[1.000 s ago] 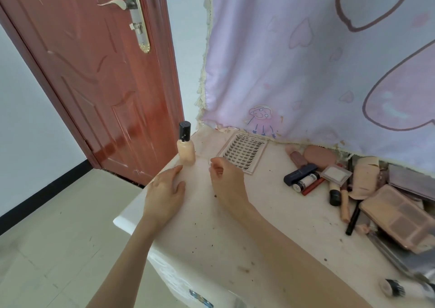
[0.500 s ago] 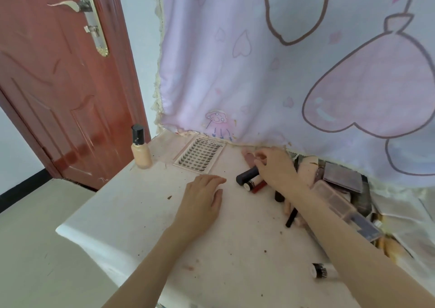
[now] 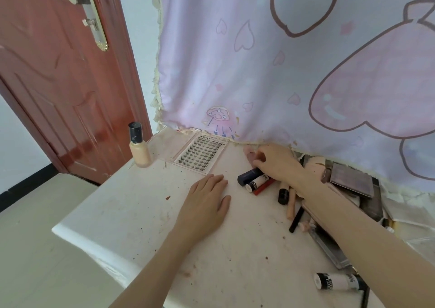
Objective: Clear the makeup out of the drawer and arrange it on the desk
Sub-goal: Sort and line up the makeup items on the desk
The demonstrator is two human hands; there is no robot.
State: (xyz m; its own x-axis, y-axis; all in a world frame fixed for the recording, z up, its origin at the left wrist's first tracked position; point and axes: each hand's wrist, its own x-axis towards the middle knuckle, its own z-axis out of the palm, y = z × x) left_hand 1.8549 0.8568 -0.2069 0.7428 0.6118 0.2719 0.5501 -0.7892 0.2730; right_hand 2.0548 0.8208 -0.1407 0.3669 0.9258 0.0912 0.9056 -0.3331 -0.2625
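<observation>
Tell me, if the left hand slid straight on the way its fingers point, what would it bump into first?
Probably the dark blue tube: the left hand lies flat on the desk, fingers pointing up and right toward it. The lash tray lies slightly leftward; depth is uncertain.

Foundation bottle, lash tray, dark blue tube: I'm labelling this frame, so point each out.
foundation bottle (image 3: 140, 154), head view, on its beige body.
lash tray (image 3: 200, 154), head view, on its rows of lashes.
dark blue tube (image 3: 249, 176), head view, mid-barrel.
</observation>
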